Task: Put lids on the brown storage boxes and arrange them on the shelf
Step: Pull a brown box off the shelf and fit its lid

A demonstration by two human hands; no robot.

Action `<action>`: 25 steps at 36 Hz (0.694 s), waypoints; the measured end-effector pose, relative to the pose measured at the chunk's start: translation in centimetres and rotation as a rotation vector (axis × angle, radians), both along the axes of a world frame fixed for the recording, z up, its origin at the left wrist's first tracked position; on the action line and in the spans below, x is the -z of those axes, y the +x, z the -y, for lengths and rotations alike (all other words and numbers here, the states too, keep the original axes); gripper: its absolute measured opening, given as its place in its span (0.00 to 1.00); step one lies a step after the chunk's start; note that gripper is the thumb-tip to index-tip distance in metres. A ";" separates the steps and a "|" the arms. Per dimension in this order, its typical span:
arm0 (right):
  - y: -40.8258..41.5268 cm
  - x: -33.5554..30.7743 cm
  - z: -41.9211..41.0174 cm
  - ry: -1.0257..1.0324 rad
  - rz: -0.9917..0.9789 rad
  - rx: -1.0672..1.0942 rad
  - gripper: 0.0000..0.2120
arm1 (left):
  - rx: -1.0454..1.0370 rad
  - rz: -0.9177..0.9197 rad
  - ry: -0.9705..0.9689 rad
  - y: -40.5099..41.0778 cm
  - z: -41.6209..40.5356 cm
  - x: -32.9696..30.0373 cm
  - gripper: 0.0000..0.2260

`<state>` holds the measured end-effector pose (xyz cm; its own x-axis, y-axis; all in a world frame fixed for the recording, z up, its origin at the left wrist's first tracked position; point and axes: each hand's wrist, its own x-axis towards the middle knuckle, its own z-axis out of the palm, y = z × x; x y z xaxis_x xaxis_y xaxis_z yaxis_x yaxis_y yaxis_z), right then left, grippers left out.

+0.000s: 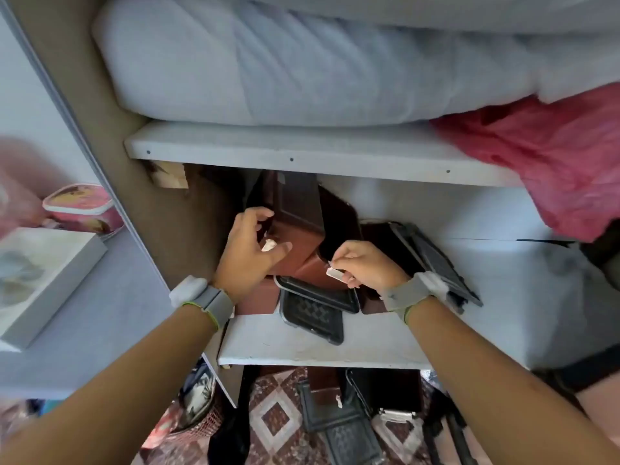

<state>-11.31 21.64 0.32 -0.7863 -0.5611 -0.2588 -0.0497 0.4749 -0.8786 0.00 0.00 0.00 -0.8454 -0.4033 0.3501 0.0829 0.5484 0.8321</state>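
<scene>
A brown storage box (pixel 295 236) stands tilted in the middle compartment of the shelf (pixel 322 344), its open mouth turned to the right. My left hand (pixel 250 253) grips its left side and top corner. My right hand (pixel 360 263) pinches its lower right rim. A dark lid (pixel 312 310) lies flat under the box, jutting over the shelf's front. Another dark lid (pixel 432 260) leans at the right beside a second brown box (pixel 372 236), which is mostly hidden. More lids (pixel 339 427) and a brown box (pixel 323 387) lie on the floor below.
White bedding (pixel 285 62) fills the upper shelf board (pixel 302 152), with a pink plastic bag (pixel 553 156) hanging at the right. A white box (pixel 40 280) and a pink tub (pixel 80 209) sit on the surface at the left. A patterned rug (pixel 278 414) covers the floor.
</scene>
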 end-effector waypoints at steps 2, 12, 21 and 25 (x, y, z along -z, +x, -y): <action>-0.4 0.7 1.0 0.077 -0.032 0.010 0.11 | 0.000 0.070 0.009 -0.6 0.2 0.1 0.31; -1.4 4.7 5.3 0.262 -0.033 -0.033 0.23 | -0.065 0.156 -0.110 -2.5 -0.2 1.9 0.09; -2.6 6.3 5.8 0.371 -0.352 -0.004 0.20 | 0.009 0.087 -0.064 -3.1 0.1 2.4 0.07; -2.8 6.8 5.8 0.409 -0.433 0.001 0.20 | 0.030 0.110 -0.015 -3.3 0.4 2.4 0.11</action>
<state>-14.08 15.88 -6.43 -0.8690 -0.4826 -0.1095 -0.3619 0.7707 -0.5244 -3.34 -0.39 -2.42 -0.8908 -0.3725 0.2601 0.0082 0.5592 0.8290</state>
